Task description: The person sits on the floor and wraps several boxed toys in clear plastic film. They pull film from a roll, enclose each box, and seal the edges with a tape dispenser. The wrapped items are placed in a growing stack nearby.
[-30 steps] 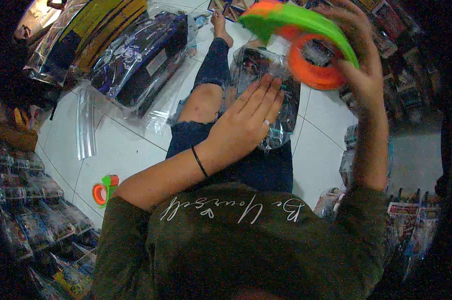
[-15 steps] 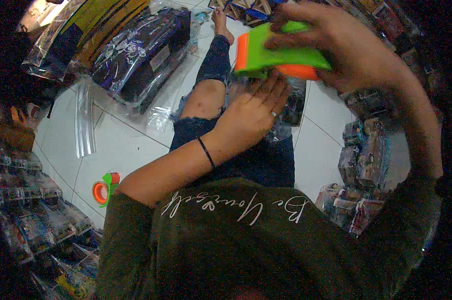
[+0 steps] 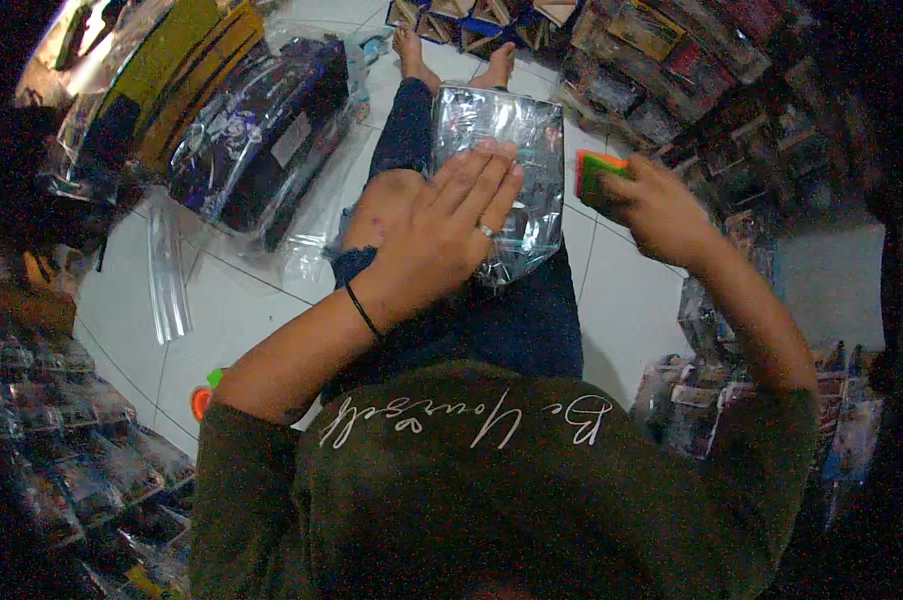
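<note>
A dark package wrapped in shiny clear plastic (image 3: 539, 190) lies on my lap between my thighs. My left hand (image 3: 439, 218) rests flat on its upper face, fingers stretched out and pointing away from me. To the right of the package, and apart from it, my right hand (image 3: 666, 212) grips a green and orange tape dispenser (image 3: 598, 176); my fingers wrap over its green body and hide part of it. Any tape strip leading from it cannot be made out.
A second orange and green tape dispenser (image 3: 202, 403) lies left, partly behind my arm. A large plastic-wrapped dark bundle (image 3: 271, 140) and a clear plastic strip (image 3: 168, 285) lie on the tiles. Stacked packs line the left (image 3: 61, 420) and the right (image 3: 696, 395).
My right hand with the tape dispenser has moved from over the package down to its right side. The package now shows clearly, and my left hand has shifted slightly left, lying flat on it.
</note>
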